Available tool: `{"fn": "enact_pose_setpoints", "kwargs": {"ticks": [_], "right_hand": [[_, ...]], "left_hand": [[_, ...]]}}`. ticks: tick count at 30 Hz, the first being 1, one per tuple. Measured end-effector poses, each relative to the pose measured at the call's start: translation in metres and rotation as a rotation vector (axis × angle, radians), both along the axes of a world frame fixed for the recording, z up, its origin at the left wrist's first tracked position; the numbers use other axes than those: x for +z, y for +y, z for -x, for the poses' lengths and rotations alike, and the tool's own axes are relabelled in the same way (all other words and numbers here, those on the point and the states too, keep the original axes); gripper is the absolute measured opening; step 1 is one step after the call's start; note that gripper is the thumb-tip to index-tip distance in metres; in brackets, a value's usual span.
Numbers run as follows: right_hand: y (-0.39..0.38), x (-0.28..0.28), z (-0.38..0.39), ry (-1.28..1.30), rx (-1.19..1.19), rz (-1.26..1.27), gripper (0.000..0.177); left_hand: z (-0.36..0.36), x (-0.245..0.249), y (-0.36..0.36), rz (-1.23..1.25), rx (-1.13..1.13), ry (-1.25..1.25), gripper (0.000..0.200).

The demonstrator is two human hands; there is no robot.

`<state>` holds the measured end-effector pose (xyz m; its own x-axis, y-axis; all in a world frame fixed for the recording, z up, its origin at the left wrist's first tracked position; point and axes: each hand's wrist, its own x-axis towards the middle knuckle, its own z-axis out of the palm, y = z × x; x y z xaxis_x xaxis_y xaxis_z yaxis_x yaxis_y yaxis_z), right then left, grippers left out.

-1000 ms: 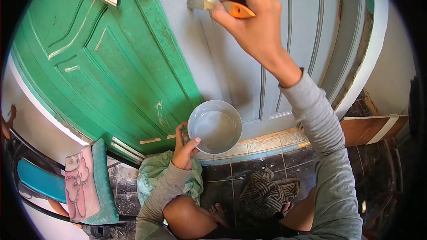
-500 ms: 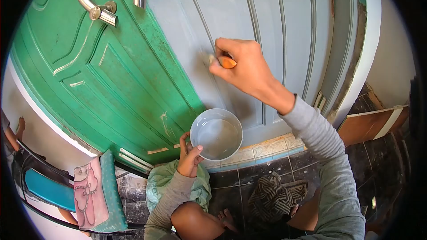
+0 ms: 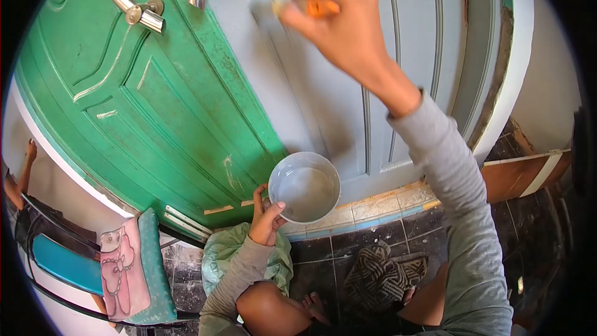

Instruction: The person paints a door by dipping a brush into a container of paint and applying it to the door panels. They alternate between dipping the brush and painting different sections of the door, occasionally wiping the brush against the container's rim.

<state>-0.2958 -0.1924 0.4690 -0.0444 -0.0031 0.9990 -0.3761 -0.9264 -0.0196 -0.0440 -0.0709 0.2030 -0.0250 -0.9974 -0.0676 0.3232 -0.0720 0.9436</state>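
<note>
My left hand grips the side of a round tub with grey paint inside, held in front of the door's lower part. Higher up, my right hand is closed around the orange handle of a paintbrush. Its pale tip shows blurred past my fingers, close to the grey door panel. That panel looks glossy near the top. On the left stands a green door panel with scuffs and white scratches.
Metal handles stick out from the doors at upper left. A patterned cloth lies on the dark tiled floor, and pale green fabric sits by my left arm. A chair with a pink cushion and another person's arm are at far left.
My right hand has moved up the grey panel with the paintbrush. The tub in my left hand stays nearly in place. At far left, the other person's arm has risen.
</note>
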Motion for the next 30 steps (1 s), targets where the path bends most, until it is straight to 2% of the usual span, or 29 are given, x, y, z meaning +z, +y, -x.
{"fn": "enact_pose_setpoints", "kwargs": {"ticks": [1,4,5,8,11,15,18,21,24,27,30], "right_hand": [[-0.002,0.006,-0.006,-0.083,0.07,0.031,0.015],[-0.012,-0.04,-0.012,0.027,0.028,-0.039,0.017],[-0.006,-0.056,-0.007,0.148,-0.026,-0.094,0.02],[0.014,-0.072,0.007,0.253,-0.005,-0.35,0.02],[0.005,-0.055,0.0,-0.046,0.111,-0.078,0.023],[-0.002,-0.113,0.0,0.203,0.04,-0.204,0.019],[0.012,-0.127,0.008,0.268,0.037,-0.331,0.02],[0.007,-0.095,-0.002,0.056,0.053,-0.033,0.02],[-0.004,-0.116,-0.01,0.171,0.01,-0.188,0.019],[0.014,-0.142,0.0,0.291,0.074,-0.411,0.017],[0.012,-0.134,0.0,0.086,0.015,-0.16,0.017]], "left_hand": [[0.001,0.001,-0.001,-0.004,0.002,-0.001,0.075],[0.0,0.003,0.001,0.02,0.004,0.018,0.076],[-0.002,0.003,0.003,0.029,0.0,0.015,0.076],[-0.005,0.001,0.002,0.045,0.002,0.014,0.078],[-0.009,-0.005,0.002,0.009,0.026,-0.024,0.08],[-0.022,0.003,0.004,0.063,0.047,-0.03,0.083],[-0.019,0.021,0.014,0.084,0.034,-0.065,0.085],[-0.018,0.016,0.013,0.048,0.022,-0.09,0.087],[-0.02,0.018,0.014,0.011,0.049,-0.1,0.088],[-0.019,0.023,0.013,0.018,0.024,-0.1,0.089],[-0.03,0.017,0.018,0.022,-0.026,-0.118,0.086]]}}
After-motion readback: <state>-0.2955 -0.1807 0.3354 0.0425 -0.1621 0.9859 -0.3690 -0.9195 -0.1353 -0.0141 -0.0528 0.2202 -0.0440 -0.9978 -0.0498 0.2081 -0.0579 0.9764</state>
